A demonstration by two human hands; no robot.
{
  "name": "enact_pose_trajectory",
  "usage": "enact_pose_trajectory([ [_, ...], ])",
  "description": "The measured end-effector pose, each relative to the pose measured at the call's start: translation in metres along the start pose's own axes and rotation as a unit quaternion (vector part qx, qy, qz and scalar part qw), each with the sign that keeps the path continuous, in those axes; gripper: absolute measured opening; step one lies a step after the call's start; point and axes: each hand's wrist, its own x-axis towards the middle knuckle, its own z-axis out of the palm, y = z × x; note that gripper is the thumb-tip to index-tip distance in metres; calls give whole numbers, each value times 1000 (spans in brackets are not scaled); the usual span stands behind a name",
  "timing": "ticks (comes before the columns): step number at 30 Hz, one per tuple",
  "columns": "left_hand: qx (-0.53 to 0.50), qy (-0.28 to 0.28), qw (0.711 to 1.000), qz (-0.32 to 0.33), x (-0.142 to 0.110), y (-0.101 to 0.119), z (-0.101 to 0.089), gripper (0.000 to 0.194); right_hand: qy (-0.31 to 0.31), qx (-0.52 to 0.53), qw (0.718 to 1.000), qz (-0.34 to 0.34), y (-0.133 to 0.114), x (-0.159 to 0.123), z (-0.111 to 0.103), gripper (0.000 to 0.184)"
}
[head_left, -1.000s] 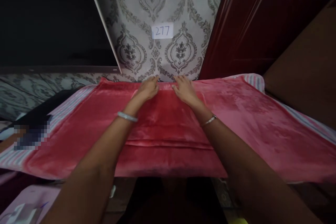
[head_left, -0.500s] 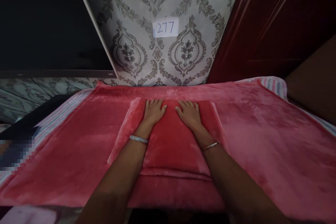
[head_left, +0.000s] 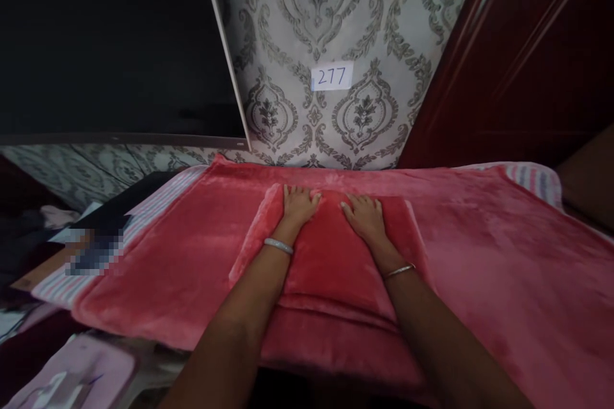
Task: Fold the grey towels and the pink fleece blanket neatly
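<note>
A folded red plush cloth (head_left: 330,255) lies flat on a larger pink-red plush blanket (head_left: 489,268) that is spread over the table. Near the far left corner of the folded cloth, my left hand (head_left: 300,206) rests palm down with its fingers spread. My right hand (head_left: 365,216) presses on the far right part in the same way, fingers apart. Neither hand grips the fabric. Along the near side of the folded cloth its layered edges show between my forearms. A bracelet sits on each wrist.
A striped cloth (head_left: 158,195) sticks out from under the blanket. A dark screen (head_left: 119,45) stands at the back left, a dark red wooden panel (head_left: 508,64) at the right. A paper marked 277 (head_left: 332,76) hangs on the wall. A pink object (head_left: 86,364) lies lower left.
The view has turned somewhat to the left, so the scene sits further right and more shows at lower left. Both hands stay flat on the folded cloth, with the fingers slightly shifted.
</note>
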Motion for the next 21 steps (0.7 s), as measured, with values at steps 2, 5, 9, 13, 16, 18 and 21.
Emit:
enact_pose_trajectory([
  [2, 14, -25, 999, -27, 6, -11, -7, 57, 8, 5, 1000, -4, 1, 0, 1, 46],
  [5, 11, -47, 997, -65, 12, -35, -17, 55, 18, 19, 1000, 0, 2, 1, 2, 44],
  [9, -4, -27, 994, -107, 12, -59, -19, 54, 13, 44, 999, 13, 0, 4, -5, 43],
  [13, -31, 2, 992, -122, 12, -68, -11, 54, 29, 29, 998, 48, 16, 6, -22, 43],
  [16, -69, 9, 990, -123, 18, -73, -5, 51, 33, -7, 992, 123, 41, 4, -27, 40],
  [18, -100, 11, 987, -126, 24, -79, -2, 48, 25, 4, 989, 144, 57, 2, -24, 42],
  [21, -144, 22, 980, -137, 30, -89, 2, 45, 29, 32, 990, 134, 72, 2, -15, 45],
])
